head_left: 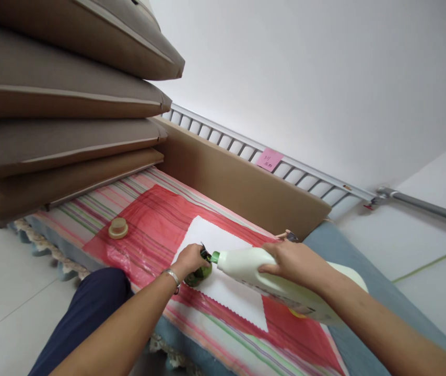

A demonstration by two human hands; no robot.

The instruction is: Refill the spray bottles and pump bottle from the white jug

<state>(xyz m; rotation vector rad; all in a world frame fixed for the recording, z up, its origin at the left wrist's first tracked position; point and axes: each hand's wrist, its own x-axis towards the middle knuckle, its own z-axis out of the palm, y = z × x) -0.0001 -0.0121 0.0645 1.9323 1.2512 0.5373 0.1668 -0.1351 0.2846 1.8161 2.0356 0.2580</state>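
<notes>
My right hand point(289, 258) grips a large pale green jug point(242, 265), which looks like a laundry detergent bottle, by its handle. The jug lies tilted nearly on its side, its green spout point(215, 257) pointing left at the mouth of a small dark green bottle point(198, 277). Around the neck of that small bottle my left hand point(189, 259) is closed, steadying it on a white cloth with scalloped edges point(242, 303). A dark piece shows at the bottle's neck; its kind is unclear. Whether liquid is flowing cannot be made out.
A beige cap point(118, 228) sits on the red plastic sheet point(150, 209) over a striped cloth. Stacked brown cushions point(66, 99) rise at the left. Behind stand a brown board point(242, 190) and a white radiator with a pink note point(270, 159).
</notes>
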